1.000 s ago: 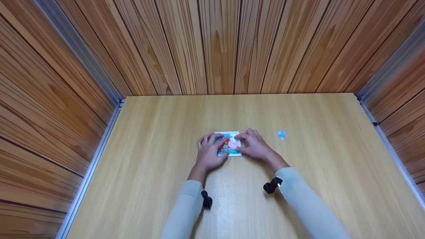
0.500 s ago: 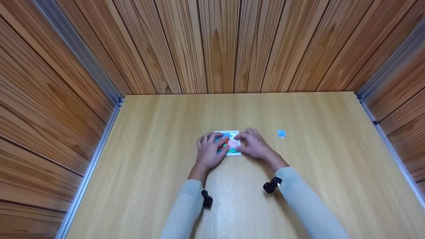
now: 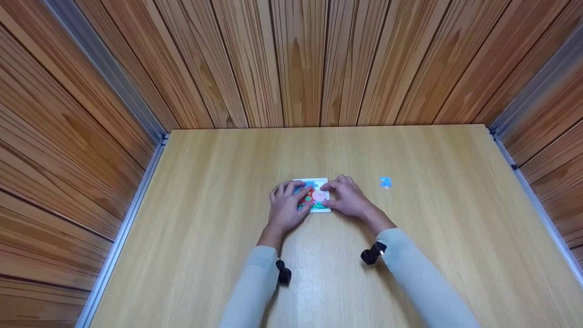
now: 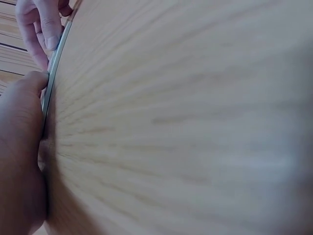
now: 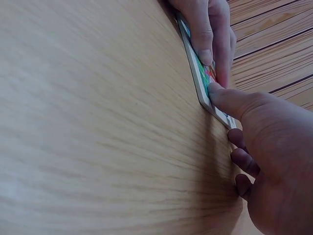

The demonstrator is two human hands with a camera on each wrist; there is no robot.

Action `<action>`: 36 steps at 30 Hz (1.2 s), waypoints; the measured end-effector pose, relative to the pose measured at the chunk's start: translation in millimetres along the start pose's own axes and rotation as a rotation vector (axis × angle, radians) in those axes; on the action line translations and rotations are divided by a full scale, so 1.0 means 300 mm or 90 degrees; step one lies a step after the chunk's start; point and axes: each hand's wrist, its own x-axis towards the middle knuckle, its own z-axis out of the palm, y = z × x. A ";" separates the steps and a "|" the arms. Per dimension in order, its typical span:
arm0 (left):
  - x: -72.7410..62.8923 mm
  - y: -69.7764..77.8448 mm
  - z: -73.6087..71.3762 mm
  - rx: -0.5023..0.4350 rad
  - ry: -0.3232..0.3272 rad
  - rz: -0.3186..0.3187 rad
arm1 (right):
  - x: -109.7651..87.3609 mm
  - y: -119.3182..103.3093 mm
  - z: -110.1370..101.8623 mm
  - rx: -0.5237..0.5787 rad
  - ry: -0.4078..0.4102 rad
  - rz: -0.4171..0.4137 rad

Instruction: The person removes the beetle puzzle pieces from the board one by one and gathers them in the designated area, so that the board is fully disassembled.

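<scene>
A small jigsaw puzzle (image 3: 322, 181) in a white-edged tray lies flat mid-table, its picture showing a pink face, red and green. My left hand (image 3: 286, 208) grips its left side, with the thumb and index finger reaching over the picture. From the right, my right hand (image 3: 350, 199) pinches a jigsaw piece (image 3: 319, 196) at the tray's right side, thumb near and index finger far. The right wrist view shows that thumb (image 5: 227, 99) on the puzzle's corner, other fingers curled beside the edge. In the left wrist view, the tray's edge (image 4: 55, 63) appears side-on; its face is hidden.
A loose blue jigsaw piece (image 3: 386, 182) lies on the wooden table (image 3: 218, 182) to the right of the puzzle. Wood-plank walls (image 3: 300, 64) stand behind and at both sides. Metal rails (image 3: 127, 228) line the table's side edges.
Both hands stay in place on the puzzle, with hardly any finger motion. The whole head view shifts up very slightly.
</scene>
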 end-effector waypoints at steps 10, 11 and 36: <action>0.002 0.001 -0.002 0.007 0.003 0.005 | -0.002 -0.001 0.000 0.004 0.002 -0.007; 0.001 0.001 -0.002 0.007 0.004 0.005 | -0.001 0.000 0.001 0.003 0.002 -0.007; 0.001 0.004 0.004 -0.007 0.004 -0.017 | -0.004 -0.009 0.010 0.071 0.013 -0.038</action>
